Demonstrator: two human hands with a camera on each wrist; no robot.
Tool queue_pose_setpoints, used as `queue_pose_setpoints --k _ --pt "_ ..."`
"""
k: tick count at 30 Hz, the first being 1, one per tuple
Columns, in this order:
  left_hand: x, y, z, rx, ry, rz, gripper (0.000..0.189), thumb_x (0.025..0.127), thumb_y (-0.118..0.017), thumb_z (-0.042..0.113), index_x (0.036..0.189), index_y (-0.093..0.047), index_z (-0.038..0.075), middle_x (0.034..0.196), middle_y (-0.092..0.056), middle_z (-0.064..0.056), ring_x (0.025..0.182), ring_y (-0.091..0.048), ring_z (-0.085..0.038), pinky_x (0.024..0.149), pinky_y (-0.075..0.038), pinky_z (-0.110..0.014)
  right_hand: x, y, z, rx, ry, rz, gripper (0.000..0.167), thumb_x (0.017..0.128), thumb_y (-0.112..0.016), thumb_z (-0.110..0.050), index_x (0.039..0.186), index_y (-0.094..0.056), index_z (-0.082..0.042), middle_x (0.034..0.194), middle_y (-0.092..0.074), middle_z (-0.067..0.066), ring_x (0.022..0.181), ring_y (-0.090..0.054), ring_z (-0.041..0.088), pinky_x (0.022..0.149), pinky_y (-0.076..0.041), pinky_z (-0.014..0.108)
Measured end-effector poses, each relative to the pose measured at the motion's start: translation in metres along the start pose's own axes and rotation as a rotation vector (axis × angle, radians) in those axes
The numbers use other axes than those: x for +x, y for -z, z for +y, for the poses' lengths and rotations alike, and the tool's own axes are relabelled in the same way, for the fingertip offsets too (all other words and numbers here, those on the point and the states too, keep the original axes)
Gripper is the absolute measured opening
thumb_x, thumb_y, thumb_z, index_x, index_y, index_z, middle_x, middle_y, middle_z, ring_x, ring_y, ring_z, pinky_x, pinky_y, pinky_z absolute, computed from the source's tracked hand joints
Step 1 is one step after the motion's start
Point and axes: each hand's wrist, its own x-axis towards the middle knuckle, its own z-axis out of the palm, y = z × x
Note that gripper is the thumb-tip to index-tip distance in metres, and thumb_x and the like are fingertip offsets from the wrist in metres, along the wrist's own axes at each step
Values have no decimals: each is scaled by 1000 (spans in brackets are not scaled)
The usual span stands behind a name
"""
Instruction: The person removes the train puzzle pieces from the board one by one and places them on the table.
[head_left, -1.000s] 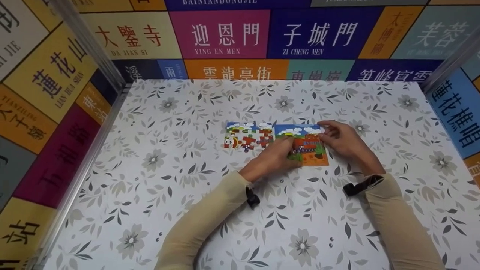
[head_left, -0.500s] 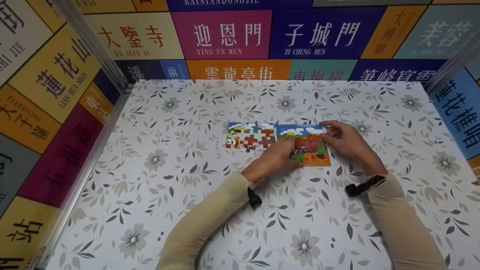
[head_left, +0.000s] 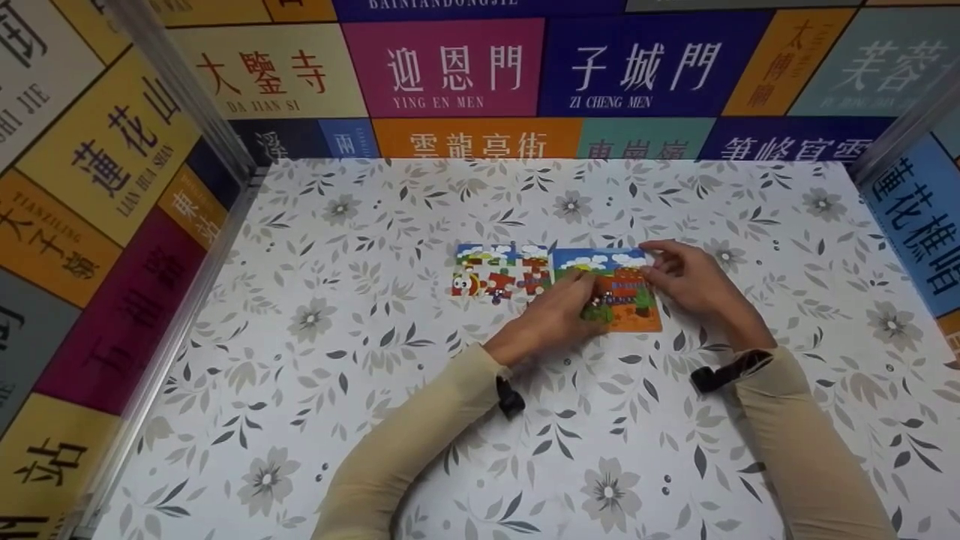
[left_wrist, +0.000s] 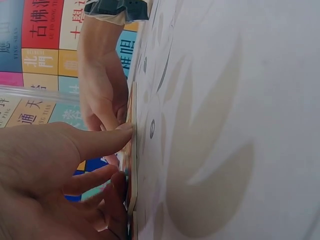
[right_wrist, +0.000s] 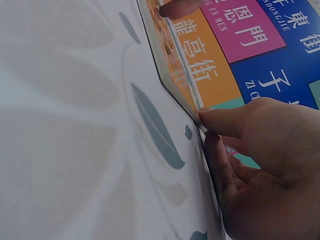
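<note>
In the head view a colourful train jigsaw puzzle (head_left: pixel 630 319) lies flat, with blue sky, red carriages and orange ground. My left hand (head_left: pixel 555 311) covers its left part. The left wrist view shows that hand's thumb (left_wrist: pixel 107 142) on the near edge and curled fingers (left_wrist: pixel 105 192) close to the surface; what lies under them is hidden. At the far right corner my right hand (head_left: pixel 686 277) pinches the edge between thumb and forefinger, as the right wrist view also shows. Directly left sits a second train puzzle (head_left: pixel 499 255) with gaps among its pieces.
Both puzzles lie on a table (head_left: pixel 405 225) covered in white cloth with grey leaves and flowers. Panels (head_left: pixel 450 67) with large printed characters stand behind and along both sides. A black wrist strap (head_left: pixel 510 396) shows at the left cuff.
My left fingers shift slightly over the right-hand puzzle, baring a little more of its lower middle. My right hand keeps its place at the corner.
</note>
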Motion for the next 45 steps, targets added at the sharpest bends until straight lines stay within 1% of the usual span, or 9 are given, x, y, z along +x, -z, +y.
queue_pose_setpoints --k 4,9,12,16,22,26,34,41,45 --pt "0 1 1 3 7 -11 59 101 -79 36 153 -53 22 146 -53 4 133 -56 -14 116 -50 -35 0 0 0 0 -10 2 50 109 -69 -31 156 -59 -15 117 -70 16 105 -68 24 81 -48 15" --pt "0 1 3 23 12 -10 60 100 -80 32 154 -56 21 147 -52 1 130 -57 -15 114 -51 -35 1 -1 1 -19 10 26 48 108 -69 -27 154 -61 -14 116 -72 16 101 -68 20 80 -48 15" --pt "0 1 5 38 7 -9 60 100 -80 28 155 -57 19 147 -52 0 128 -57 -15 113 -51 -34 1 -1 2 -29 33 33 47 108 -69 -26 152 -62 -12 114 -72 16 100 -68 21 80 -47 12" --pt "0 1 6 26 3 -7 61 99 -81 25 155 -58 18 144 -53 -1 124 -57 -15 111 -52 -33 1 -1 1 -26 32 27 48 108 -69 -29 153 -62 -13 113 -71 16 103 -68 24 81 -45 11" --pt "-1 1 6 -18 9 1 57 98 -82 24 151 -62 20 140 -52 1 122 -57 -14 109 -53 -33 1 0 0 -20 14 14 49 108 -69 -28 154 -61 -13 115 -71 16 105 -68 26 81 -47 14" --pt "-2 1 6 -24 4 22 52 97 -83 23 145 -63 20 138 -53 2 122 -58 -14 109 -53 -33 2 -1 0 -13 -17 14 48 108 -69 -27 154 -61 -16 116 -71 14 104 -68 23 82 -48 16" --pt "-2 3 2 -11 -66 32 47 97 -82 17 142 -66 18 132 -63 2 120 -60 -13 105 -52 -29 2 -1 1 -8 -42 13 48 108 -69 -24 154 -61 -18 116 -70 13 101 -67 19 82 -49 18" --pt "4 5 -1 8 -178 40 42 95 -81 5 135 -72 11 115 -71 -2 104 -67 -16 89 -55 -27 0 -1 2 -6 15 14 48 109 -68 -28 153 -61 -12 112 -70 15 96 -65 11 79 -47 14" --pt "6 5 -4 21 -194 52 40 96 -80 3 134 -74 13 112 -74 -1 99 -67 -12 86 -55 -25 -1 0 1 -4 12 12 48 109 -68 -30 154 -61 -13 112 -69 14 97 -64 12 80 -47 13"
